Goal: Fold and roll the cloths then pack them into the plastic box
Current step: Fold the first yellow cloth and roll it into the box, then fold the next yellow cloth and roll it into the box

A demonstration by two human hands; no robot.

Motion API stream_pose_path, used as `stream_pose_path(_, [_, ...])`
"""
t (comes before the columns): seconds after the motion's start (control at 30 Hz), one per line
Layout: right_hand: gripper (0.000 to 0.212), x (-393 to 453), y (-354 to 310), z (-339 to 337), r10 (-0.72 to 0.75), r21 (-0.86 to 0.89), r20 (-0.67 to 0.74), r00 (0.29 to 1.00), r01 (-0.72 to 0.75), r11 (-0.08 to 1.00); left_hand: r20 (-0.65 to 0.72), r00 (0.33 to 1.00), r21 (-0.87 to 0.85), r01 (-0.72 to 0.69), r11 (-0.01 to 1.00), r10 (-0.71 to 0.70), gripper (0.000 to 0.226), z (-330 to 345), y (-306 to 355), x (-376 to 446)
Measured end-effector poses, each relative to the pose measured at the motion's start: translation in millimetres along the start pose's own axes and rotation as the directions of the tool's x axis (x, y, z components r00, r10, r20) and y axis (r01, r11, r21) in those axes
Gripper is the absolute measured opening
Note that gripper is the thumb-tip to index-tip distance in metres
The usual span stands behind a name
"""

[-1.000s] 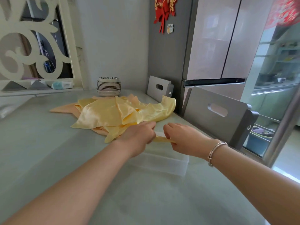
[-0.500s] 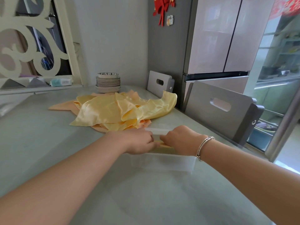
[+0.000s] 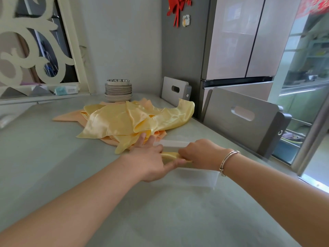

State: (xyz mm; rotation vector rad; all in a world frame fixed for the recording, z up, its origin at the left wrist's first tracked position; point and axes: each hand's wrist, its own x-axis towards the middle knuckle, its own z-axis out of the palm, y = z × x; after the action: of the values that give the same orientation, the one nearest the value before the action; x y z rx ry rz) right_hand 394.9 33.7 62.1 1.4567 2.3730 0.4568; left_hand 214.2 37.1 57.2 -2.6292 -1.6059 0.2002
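Observation:
A clear plastic box (image 3: 197, 177) sits on the pale green counter in front of me. A rolled yellow satin cloth (image 3: 171, 155) lies in it, between my hands. My right hand (image 3: 201, 153) grips one end of the roll with curled fingers. My left hand (image 3: 149, 161) lies over the box's left side with fingers straight, its thumb pressing on the roll. Behind the box is a loose heap of yellow satin cloths (image 3: 131, 120) on top of peach-coloured cloths (image 3: 67, 117).
A stack of plates (image 3: 118, 91) stands at the back by the wall. Two grey cutting boards (image 3: 243, 118) stand upright along the counter's right edge, the smaller one (image 3: 175, 90) further back. A fridge (image 3: 238, 41) rises behind them.
Both hands brought the rolled yellow cloth down into the box. My left hand has since spread its fingers and shifted left, while my right hand keeps hold of the roll.

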Motion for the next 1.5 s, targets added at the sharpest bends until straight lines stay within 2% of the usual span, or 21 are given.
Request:
stream_pose_path(0.07, [0.009,2,-2,2,0.003,-0.069,0.048,0.999,0.000,0.998,0.031,1.000,-0.059,0.005,0.998,-0.003,0.117,-1,2,-5])
stream_pose_path(0.2, [0.020,5,-3,1,0.001,-0.115,0.078,0.997,0.008,0.993,0.083,0.996,-0.056,-0.023,0.998,0.027,0.113,0,-4,-5])
stream_pose_path(0.37, [0.023,6,-3,2,-0.005,-0.162,0.120,0.993,0.025,0.986,0.021,0.981,0.037,-0.192,0.981,0.191,0.107,1,-9,-1])
stream_pose_path(0.47, [0.020,7,-2,5,-0.020,-0.189,0.147,0.989,0.048,0.981,-0.009,0.980,0.024,-0.201,0.979,0.201,0.087,0,-11,-2])
stream_pose_path(0.53, [0.018,7,0,4,-0.010,-0.129,0.145,0.989,0.029,0.991,-0.001,0.980,0.016,-0.197,0.980,0.197,0.081,-2,-11,-3])
stream_pose_path(0.7, [0.008,-2,8,-1,0.051,0.111,0.173,0.984,-0.070,0.991,0.033,0.981,0.051,-0.193,0.980,0.192,0.100,-1,-9,1])
stream_pose_path(0.8, [0.006,-10,11,-5,0.075,0.229,0.217,0.973,-0.125,0.965,0.035,0.982,0.088,-0.187,0.978,0.185,0.100,0,-6,-2])
stream_pose_path(0.97, [0.021,-19,17,-5,0.160,0.338,0.148,0.976,-0.202,0.919,-0.016,0.989,0.058,-0.147,0.987,0.148,0.085,1,0,-4])
stream_pose_path(1.03, [0.023,-24,22,-3,0.199,0.381,0.140,0.970,-0.238,0.894,-0.030,0.991,0.058,-0.127,0.990,0.129,0.085,0,5,1])
stream_pose_path(1.2, [0.025,-32,42,12,0.333,0.368,0.163,0.929,-0.370,0.853,-0.145,0.987,0.055,-0.058,0.997,0.065,0.085,-4,27,27])
stream_pose_path(1.37, [0.030,-31,62,22,0.449,0.393,0.179,0.876,-0.482,0.783,-0.391,0.919,-0.021,-0.065,0.998,0.051,0.062,0,48,48])
stream_pose_path(1.5, [0.034,-29,61,17,0.513,0.477,0.103,0.852,-0.495,0.726,-0.432,0.902,-0.078,-0.054,0.995,0.015,0.054,3,35,44])
